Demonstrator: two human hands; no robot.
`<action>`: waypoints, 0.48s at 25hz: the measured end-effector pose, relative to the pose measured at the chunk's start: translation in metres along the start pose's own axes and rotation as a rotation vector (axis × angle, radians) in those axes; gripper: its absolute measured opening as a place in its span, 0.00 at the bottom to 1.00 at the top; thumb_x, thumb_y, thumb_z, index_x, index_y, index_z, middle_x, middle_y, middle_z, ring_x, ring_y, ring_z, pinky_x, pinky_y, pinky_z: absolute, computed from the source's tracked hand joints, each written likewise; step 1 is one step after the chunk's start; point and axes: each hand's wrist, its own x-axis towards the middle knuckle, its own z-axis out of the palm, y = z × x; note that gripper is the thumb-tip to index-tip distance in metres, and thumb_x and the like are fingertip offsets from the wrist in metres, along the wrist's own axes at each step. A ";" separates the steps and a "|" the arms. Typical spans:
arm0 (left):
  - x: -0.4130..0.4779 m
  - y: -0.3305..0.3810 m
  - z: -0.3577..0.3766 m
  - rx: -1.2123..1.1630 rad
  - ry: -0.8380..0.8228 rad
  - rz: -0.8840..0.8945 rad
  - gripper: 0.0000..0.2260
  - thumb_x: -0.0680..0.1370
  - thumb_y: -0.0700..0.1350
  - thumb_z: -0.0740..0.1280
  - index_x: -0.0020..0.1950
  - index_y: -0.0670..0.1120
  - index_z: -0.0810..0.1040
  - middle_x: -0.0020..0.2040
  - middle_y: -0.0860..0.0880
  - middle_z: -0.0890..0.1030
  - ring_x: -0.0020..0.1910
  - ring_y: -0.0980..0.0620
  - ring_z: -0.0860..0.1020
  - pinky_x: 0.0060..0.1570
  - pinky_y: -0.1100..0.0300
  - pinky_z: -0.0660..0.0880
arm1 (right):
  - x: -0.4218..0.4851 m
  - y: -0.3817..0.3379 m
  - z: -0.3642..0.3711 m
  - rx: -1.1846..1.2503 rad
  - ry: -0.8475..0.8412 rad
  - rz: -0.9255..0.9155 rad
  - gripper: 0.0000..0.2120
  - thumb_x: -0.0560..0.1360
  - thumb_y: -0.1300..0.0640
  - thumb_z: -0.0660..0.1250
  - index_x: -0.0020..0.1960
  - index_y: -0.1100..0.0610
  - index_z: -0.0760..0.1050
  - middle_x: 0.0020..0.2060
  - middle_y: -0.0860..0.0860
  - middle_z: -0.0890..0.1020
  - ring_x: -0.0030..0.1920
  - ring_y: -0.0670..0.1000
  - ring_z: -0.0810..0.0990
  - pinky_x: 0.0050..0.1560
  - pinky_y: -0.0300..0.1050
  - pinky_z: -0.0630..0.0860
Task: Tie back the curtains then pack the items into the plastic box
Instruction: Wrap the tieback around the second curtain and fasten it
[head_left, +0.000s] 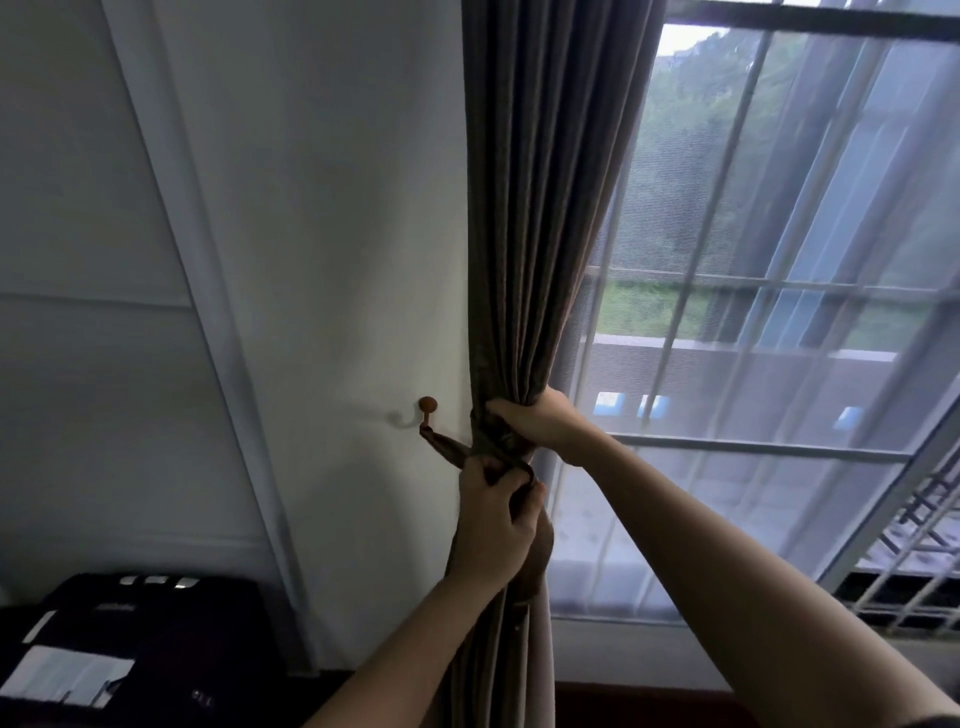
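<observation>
A dark brown curtain (540, 208) hangs gathered in folds beside the window. My right hand (540, 423) grips the bunched curtain at its narrowest point. A matching tieback band (449, 449) runs from a round brown wall hook (428, 406) to the curtain and wraps around it. My left hand (496, 519) pinches the band's free end just below the right hand, in front of the curtain. The plastic box is not in view.
A white sheer curtain (753, 364) covers the barred window (779, 286) on the right. White wall panels (311, 260) fill the left. A dark machine with white paper (130, 649) sits at the lower left.
</observation>
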 end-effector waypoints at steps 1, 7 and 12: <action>0.004 -0.004 -0.003 -0.036 -0.050 0.006 0.11 0.76 0.49 0.63 0.50 0.45 0.82 0.53 0.51 0.68 0.51 0.57 0.69 0.57 0.78 0.62 | 0.000 0.001 -0.002 0.021 -0.005 0.002 0.14 0.73 0.50 0.67 0.57 0.52 0.72 0.53 0.54 0.79 0.53 0.56 0.79 0.58 0.52 0.77; 0.024 -0.028 -0.006 -0.045 -0.116 0.068 0.04 0.77 0.43 0.64 0.48 0.51 0.71 0.49 0.49 0.70 0.47 0.53 0.73 0.49 0.68 0.70 | -0.002 0.002 -0.010 0.065 -0.049 0.030 0.11 0.72 0.51 0.68 0.53 0.52 0.74 0.52 0.54 0.80 0.50 0.54 0.80 0.50 0.47 0.80; 0.032 -0.024 0.002 -0.215 0.046 -0.114 0.18 0.70 0.41 0.75 0.48 0.46 0.66 0.41 0.51 0.74 0.39 0.56 0.76 0.39 0.70 0.74 | -0.009 0.001 -0.020 0.182 -0.309 -0.034 0.15 0.74 0.49 0.68 0.58 0.52 0.74 0.51 0.50 0.81 0.49 0.46 0.81 0.50 0.40 0.80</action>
